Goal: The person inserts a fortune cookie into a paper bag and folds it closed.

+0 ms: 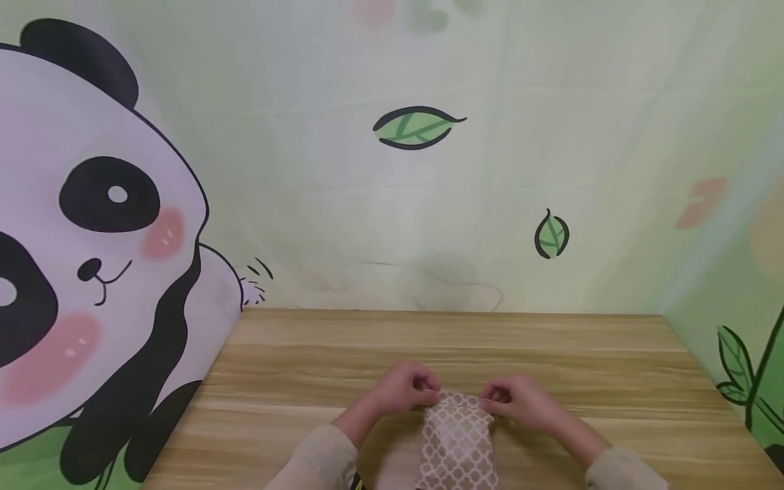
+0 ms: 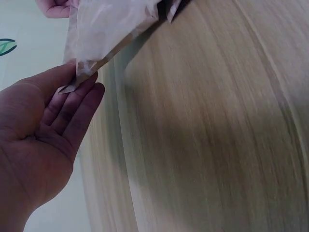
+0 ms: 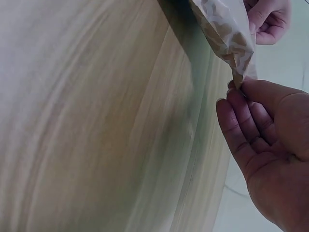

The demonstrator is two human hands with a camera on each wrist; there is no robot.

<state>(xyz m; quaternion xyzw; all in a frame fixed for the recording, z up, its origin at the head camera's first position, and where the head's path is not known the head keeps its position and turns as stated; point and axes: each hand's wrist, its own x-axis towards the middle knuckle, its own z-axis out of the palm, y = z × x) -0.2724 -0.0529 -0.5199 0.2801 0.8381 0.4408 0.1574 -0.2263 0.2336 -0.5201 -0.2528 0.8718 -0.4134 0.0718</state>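
Between the two hands is a tan bag-like piece (image 1: 459, 442) with a white lattice pattern, thin and creased like paper or plastic film. My left hand (image 1: 404, 390) pinches its far left corner between thumb and fingers. At the far right corner, my right hand (image 1: 520, 403) pinches the edge the same way. In the left wrist view, the left hand (image 2: 43, 111) holds a pointed corner of the patterned piece (image 2: 116, 29), which shows a pale, glossy face. The right wrist view has the right hand (image 3: 270, 130) gripping a gathered corner. The near end runs out of the head view.
A wood-grain table (image 1: 294, 381) lies under the hands. Behind it hangs a pale green backdrop (image 1: 331, 204) printed with leaves and a large panda (image 1: 110, 258) on the left. Beige sleeves (image 1: 321, 459) cover the forearms.
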